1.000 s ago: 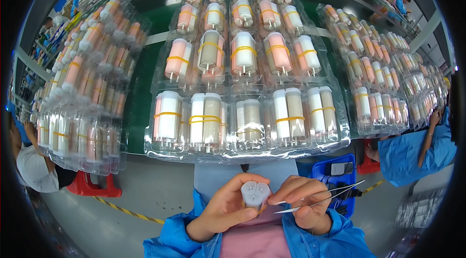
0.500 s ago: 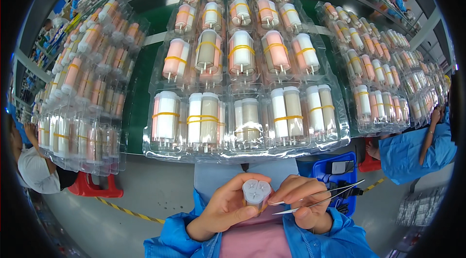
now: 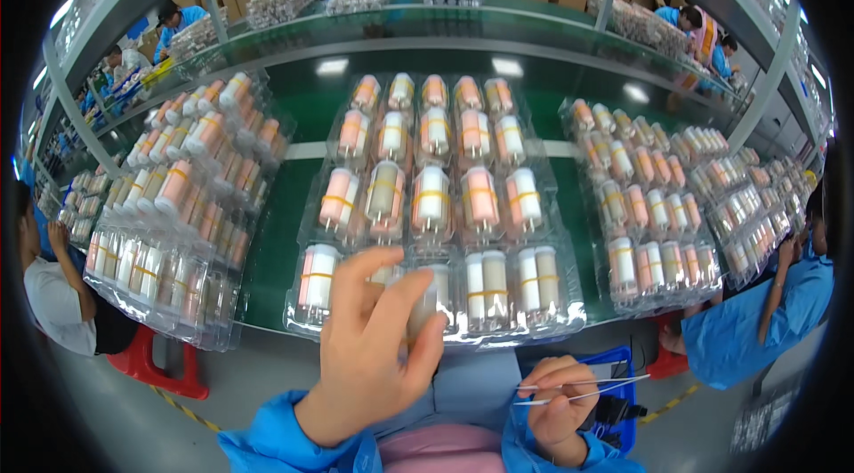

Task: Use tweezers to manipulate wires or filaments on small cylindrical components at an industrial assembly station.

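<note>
My left hand [image 3: 369, 344] reaches over the front row of a clear plastic tray [image 3: 569, 317]. Its thumb and fingers curl round a greyish cylinder bundle [image 3: 422, 315] at the middle slot; the hand hides part of it and the neighbouring slot. Upright bundles of white, pink and grey cylinders with yellow bands, such as the white-and-grey bundle [image 3: 538, 279], fill the tray's rows. Lower and to the right, my right hand [image 3: 560, 402] is closed on metal tweezers [image 3: 637, 379], whose tips point left, apart from each other and from the tray.
Stacked trays of similar bundles stand left [image 3: 165, 259] and right [image 3: 663, 273] on the green bench [image 3: 276, 246]. A blue bin [image 3: 627, 433] with dark items lies below the bench edge by my right hand. Co-workers sit at both sides and across; red stools [image 3: 160, 366] stand nearby.
My left hand has moved with the bundle from in front of my chest up to the tray's front row. My right hand with the tweezers has parted from it. The view has tilted up.
</note>
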{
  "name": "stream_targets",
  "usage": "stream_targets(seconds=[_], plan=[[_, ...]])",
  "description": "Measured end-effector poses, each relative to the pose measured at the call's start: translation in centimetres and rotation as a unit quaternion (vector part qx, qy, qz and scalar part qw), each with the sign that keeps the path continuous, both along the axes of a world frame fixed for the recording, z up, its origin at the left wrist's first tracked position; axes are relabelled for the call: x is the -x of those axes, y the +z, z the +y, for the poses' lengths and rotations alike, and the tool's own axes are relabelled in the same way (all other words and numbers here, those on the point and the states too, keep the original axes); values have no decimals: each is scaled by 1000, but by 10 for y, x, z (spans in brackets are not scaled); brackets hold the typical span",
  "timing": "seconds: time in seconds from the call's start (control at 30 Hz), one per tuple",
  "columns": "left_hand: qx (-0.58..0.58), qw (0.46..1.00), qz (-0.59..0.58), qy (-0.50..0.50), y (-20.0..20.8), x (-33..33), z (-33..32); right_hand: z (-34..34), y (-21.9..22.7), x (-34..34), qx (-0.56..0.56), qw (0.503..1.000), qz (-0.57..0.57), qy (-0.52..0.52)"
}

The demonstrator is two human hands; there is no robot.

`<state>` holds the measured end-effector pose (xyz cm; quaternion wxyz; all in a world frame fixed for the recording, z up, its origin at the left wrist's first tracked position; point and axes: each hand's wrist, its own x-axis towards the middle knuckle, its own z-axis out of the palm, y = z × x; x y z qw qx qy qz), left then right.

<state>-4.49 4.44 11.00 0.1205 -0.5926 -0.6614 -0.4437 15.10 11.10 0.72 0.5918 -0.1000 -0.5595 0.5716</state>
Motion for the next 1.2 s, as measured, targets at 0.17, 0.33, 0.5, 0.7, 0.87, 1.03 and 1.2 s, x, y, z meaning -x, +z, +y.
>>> stream_targets(seconds=[0.17,0.33,0.5,0.7,0.87,1.03,1.2], plan=[[120,987,91,61,-2,-1,36,-3,-3,-10,16,1000,-7,-4],[149,960,208,114,-2,-7,38,0,-6,-16,-3,998,-42,-43],[150,972,174,51,-9,-20,49,5,-15,-22,16,999,-36,-6],[32,990,69,-117,-25,-24,43,-1,-5,-23,78,994,-58,55],[-112,954,-188,-207,-30,-33,11,-2,-7,-21,77,990,-108,45],[86,770,-564,-286,-43,-28,-52,-4,-8,-14,80,988,-124,54],[116,771,-583,-228,-90,-41,-59,-8,-6,-4,57,986,-151,37]])
